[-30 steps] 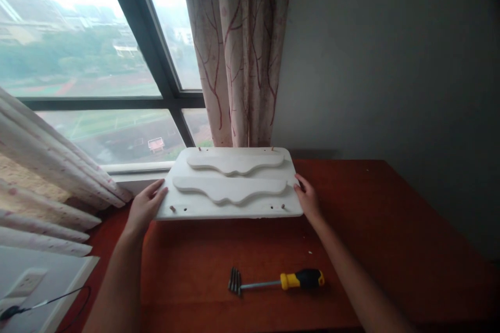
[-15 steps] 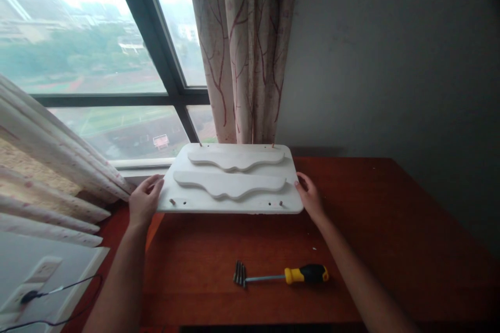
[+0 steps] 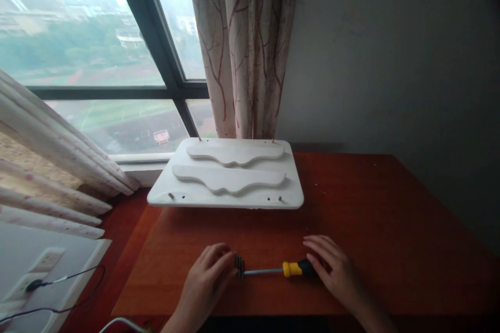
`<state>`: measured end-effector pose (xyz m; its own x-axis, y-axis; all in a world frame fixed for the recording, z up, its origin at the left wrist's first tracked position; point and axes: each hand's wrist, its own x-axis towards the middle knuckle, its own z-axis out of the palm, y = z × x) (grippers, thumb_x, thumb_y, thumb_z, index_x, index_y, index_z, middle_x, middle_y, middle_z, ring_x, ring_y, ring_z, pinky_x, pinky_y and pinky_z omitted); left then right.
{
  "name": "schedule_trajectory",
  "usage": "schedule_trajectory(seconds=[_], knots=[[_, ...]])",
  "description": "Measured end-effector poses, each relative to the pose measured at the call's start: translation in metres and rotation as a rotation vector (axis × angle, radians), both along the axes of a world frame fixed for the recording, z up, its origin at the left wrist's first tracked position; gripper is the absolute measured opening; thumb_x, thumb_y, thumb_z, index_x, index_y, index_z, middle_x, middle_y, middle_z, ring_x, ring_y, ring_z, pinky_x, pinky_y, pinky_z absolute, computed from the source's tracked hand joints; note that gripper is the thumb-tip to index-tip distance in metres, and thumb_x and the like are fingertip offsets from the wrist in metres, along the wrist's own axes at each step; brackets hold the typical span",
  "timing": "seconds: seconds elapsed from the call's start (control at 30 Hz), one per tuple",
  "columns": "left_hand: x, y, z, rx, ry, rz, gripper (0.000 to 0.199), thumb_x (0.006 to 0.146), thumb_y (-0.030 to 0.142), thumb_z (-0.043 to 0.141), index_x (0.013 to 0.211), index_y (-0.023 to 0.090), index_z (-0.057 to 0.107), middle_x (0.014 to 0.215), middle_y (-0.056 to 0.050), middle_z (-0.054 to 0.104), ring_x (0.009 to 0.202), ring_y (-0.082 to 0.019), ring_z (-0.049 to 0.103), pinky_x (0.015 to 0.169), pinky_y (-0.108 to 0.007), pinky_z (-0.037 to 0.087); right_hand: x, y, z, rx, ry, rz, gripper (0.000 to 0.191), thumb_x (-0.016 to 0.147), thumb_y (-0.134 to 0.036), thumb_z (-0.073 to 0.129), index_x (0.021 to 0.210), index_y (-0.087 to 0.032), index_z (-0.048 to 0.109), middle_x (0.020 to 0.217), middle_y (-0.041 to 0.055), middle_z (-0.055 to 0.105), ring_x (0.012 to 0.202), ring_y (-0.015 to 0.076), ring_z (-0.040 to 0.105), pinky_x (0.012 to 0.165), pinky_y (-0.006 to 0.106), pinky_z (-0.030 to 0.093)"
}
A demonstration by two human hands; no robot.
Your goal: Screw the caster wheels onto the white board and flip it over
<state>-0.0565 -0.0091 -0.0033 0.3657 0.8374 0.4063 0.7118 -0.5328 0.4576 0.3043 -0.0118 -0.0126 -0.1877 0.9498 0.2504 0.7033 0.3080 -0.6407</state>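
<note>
My left hand has its fingertips at a small row of metal bolts, partly covering them. Its fingers are bent, with a gap between thumb and forefinger. Over the handle end of a yellow and black screwdriver is my right hand, open, its thumb beside the black grip and its other fingers reaching past it. The screwdriver lies flat, tip towards the bolts. Beyond both hands rests a white board with rounded corners. Two wavy white pieces lie on it, and pegs stick up near its corners.
Everything rests on a reddish-brown wooden table. A window and curtain are behind the board, with a grey wall at right. At lower left a black plug with its cable sits in a wall socket.
Both hands have let go of the white board's sides and come down towards me, the left to the bolts, the right to the screwdriver handle. The board stays on the table.
</note>
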Motion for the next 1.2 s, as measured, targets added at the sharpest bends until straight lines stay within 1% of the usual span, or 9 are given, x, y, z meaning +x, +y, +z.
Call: schedule_trajectory(seconds=[0.1, 0.17, 0.33, 0.47, 0.57, 0.7, 0.97, 1.07, 1.2], knots=[[0.012, -0.007, 0.0, -0.016, 0.087, -0.088, 0.023, 0.092, 0.029, 0.063, 0.115, 0.028, 0.067, 0.107, -0.011, 0.07, 0.092, -0.025, 0.069, 0.075, -0.036, 0.062, -0.011, -0.017, -0.001, 0.026, -0.096, 0.086, 0.029, 0.091, -0.03, 0.065, 0.12, -0.035, 0.07, 0.122, 0.004, 0.072, 0.116, 0.0279, 0.066, 0.102, 0.048, 0.055], [0.017, -0.009, -0.001, -0.005, 0.134, -0.111, 0.022, 0.092, 0.028, 0.062, 0.114, 0.027, 0.068, 0.108, -0.012, 0.07, 0.091, -0.025, 0.069, 0.076, -0.038, 0.063, -0.017, -0.023, -0.003, 0.02, -0.124, 0.114, 0.034, 0.088, -0.029, 0.068, 0.122, -0.035, 0.069, 0.124, 0.004, 0.071, 0.116, 0.0287, 0.066, 0.103, 0.05, 0.054], [0.02, -0.007, -0.008, 0.018, 0.13, -0.104, 0.02, 0.096, 0.027, 0.056, 0.109, 0.026, 0.071, 0.103, -0.011, 0.071, 0.089, -0.024, 0.07, 0.076, -0.039, 0.064, -0.024, -0.025, -0.011, -0.017, -0.102, 0.141, 0.04, 0.09, -0.015, 0.056, 0.124, -0.034, 0.066, 0.122, 0.0049, 0.07, 0.11, 0.0255, 0.067, 0.097, 0.045, 0.057], [0.013, -0.001, -0.006, 0.011, 0.115, -0.057, 0.022, 0.099, 0.027, 0.051, 0.108, 0.026, 0.071, 0.103, -0.01, 0.071, 0.09, -0.024, 0.069, 0.078, -0.037, 0.063, -0.034, -0.015, -0.011, -0.011, -0.08, 0.167, 0.038, 0.091, -0.012, 0.054, 0.121, -0.031, 0.067, 0.115, 0.006, 0.071, 0.105, 0.0249, 0.066, 0.096, 0.044, 0.056], [0.002, 0.009, -0.002, -0.009, 0.119, -0.03, 0.023, 0.099, 0.026, 0.051, 0.108, 0.026, 0.072, 0.105, -0.009, 0.071, 0.093, -0.023, 0.069, 0.081, -0.036, 0.062, -0.05, -0.002, -0.008, -0.005, -0.069, 0.177, 0.036, 0.09, -0.011, 0.055, 0.119, -0.029, 0.068, 0.113, 0.007, 0.07, 0.103, 0.025, 0.065, 0.092, 0.043, 0.056], [-0.022, 0.026, -0.002, -0.001, 0.141, 0.025, 0.023, 0.098, 0.029, 0.052, 0.108, 0.026, 0.073, 0.107, -0.008, 0.071, 0.097, -0.024, 0.068, 0.084, -0.036, 0.061, -0.079, 0.021, -0.004, -0.007, -0.063, 0.182, 0.035, 0.089, -0.011, 0.057, 0.118, -0.026, 0.069, 0.113, 0.0076, 0.069, 0.103, 0.0257, 0.063, 0.091, 0.043, 0.055], [-0.076, 0.07, -0.015, 0.05, 0.18, 0.165, 0.027, 0.097, 0.039, 0.054, 0.103, 0.024, 0.076, 0.108, -0.009, 0.071, 0.097, -0.027, 0.067, 0.084, -0.04, 0.06, -0.136, 0.071, -0.007, 0.027, -0.076, 0.175, 0.035, 0.087, -0.011, 0.063, 0.117, -0.025, 0.071, 0.114, 0.007, 0.071, 0.105, 0.0253, 0.063, 0.094, 0.041, 0.053], [-0.088, 0.078, -0.021, 0.051, 0.183, 0.182, 0.028, 0.097, 0.039, 0.054, 0.104, 0.024, 0.076, 0.108, -0.009, 0.071, 0.098, -0.027, 0.067, 0.085, -0.041, 0.059, -0.147, 0.079, -0.01, 0.047, -0.078, 0.173, 0.035, 0.087, -0.012, 0.063, 0.118, -0.025, 0.072, 0.115, 0.0078, 0.071, 0.106, 0.0253, 0.064, 0.095, 0.041, 0.053], [-0.093, 0.08, -0.026, 0.062, 0.17, 0.177, 0.028, 0.097, 0.039, 0.054, 0.105, 0.023, 0.075, 0.11, -0.009, 0.07, 0.101, -0.027, 0.066, 0.087, -0.042, 0.059, -0.15, 0.08, -0.012, 0.073, -0.071, 0.157, 0.036, 0.085, -0.012, 0.064, 0.118, -0.024, 0.072, 0.115, 0.0088, 0.072, 0.105, 0.0271, 0.065, 0.096, 0.043, 0.054]])
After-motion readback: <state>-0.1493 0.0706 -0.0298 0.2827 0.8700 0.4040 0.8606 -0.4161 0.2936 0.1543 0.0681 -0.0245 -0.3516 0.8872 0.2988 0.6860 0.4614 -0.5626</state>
